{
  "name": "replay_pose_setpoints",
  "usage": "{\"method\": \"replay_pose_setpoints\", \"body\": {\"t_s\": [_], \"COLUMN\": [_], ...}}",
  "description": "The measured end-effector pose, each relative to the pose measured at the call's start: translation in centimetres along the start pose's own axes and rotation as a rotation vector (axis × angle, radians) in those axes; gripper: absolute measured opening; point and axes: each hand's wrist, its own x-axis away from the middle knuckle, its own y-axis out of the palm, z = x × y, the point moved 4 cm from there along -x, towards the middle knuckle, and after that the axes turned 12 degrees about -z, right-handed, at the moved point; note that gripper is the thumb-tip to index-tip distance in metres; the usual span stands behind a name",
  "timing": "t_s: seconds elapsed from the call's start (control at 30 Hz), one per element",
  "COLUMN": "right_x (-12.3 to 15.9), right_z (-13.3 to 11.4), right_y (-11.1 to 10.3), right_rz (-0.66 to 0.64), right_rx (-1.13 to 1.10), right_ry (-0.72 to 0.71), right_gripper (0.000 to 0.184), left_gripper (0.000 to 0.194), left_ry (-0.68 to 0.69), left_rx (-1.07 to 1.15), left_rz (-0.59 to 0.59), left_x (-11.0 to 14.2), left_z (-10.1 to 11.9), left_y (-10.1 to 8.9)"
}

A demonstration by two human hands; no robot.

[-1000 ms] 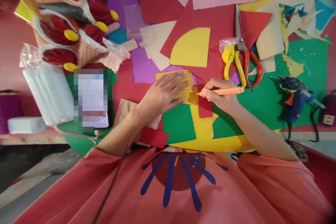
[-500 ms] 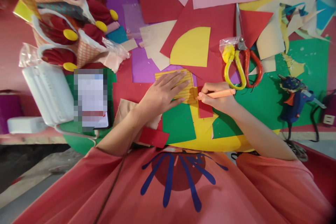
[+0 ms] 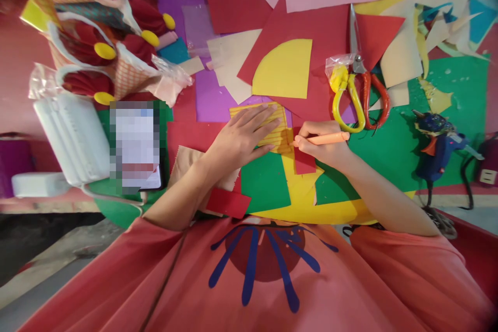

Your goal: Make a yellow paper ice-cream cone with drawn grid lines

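My left hand lies flat, fingers stretched out, on a yellow piece of paper marked with orange lines. Part of that piece is hidden under the fingers. In my right hand is an orange marker, its tip at the lined piece's right edge. A small red strip lies beneath the right hand. Just beyond the left hand is a yellow quarter-circle on red sheets. Scissors with one yellow and one red handle lie beyond my right hand.
A phone and a white power strip or adapter sit at left, below several cone-shaped items. At right lies a blue glue gun with a cord. Paper scraps are heaped at the far right.
The marker tip has shifted very slightly upward along the right edge of the lined yellow piece. My left hand stays in place.
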Motion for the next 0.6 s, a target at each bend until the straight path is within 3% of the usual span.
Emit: {"method": "replay_pose_setpoints", "body": {"t_s": [0.3, 0.4, 0.6], "right_x": [-0.03, -0.14, -0.30], "right_z": [-0.13, -0.07, 0.46], "right_y": [0.22, 0.12, -0.66], "right_rz": [-0.097, -0.125, 0.036], "right_rx": [-0.017, -0.138, -0.460], "right_ry": [-0.004, 0.003, -0.018], "right_gripper": [0.032, 0.030, 0.020], "left_gripper": [0.051, 0.051, 0.049], "left_ry": [0.017, 0.025, 0.025], "left_rx": [-0.032, -0.038, -0.039], "left_rz": [0.027, 0.033, 0.036], "left_x": [0.04, 0.02, 0.06], "left_z": [0.04, 0.03, -0.02], "left_y": [-0.02, 0.00, 0.00]}}
